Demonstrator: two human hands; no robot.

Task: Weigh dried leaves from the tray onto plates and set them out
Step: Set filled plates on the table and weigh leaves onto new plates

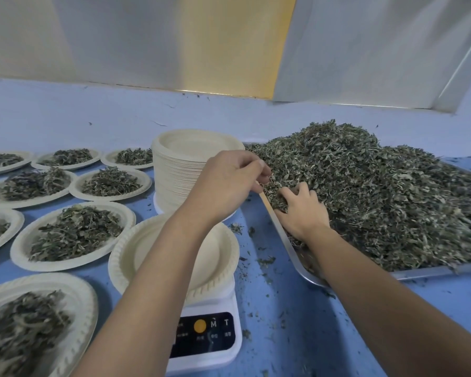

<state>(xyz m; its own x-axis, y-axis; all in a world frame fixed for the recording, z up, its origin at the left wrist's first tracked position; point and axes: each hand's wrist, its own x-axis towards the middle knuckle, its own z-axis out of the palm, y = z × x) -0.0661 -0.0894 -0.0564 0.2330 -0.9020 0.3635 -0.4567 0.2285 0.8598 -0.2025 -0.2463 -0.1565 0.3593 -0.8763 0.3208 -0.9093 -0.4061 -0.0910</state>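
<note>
A big heap of dried leaves fills a metal tray on the right. My right hand is dug into the heap's near left edge, its fingers curled into the leaves. Just left of it, my left hand reaches across to the same edge, fingers bent and pinching at leaves. An empty paper plate sits on a white digital scale under my left forearm, which hides the plate's middle.
A tall stack of empty paper plates stands behind the scale. Several plates with leaf portions cover the blue table to the left. Leaf crumbs lie scattered between scale and tray. A wall closes the far side.
</note>
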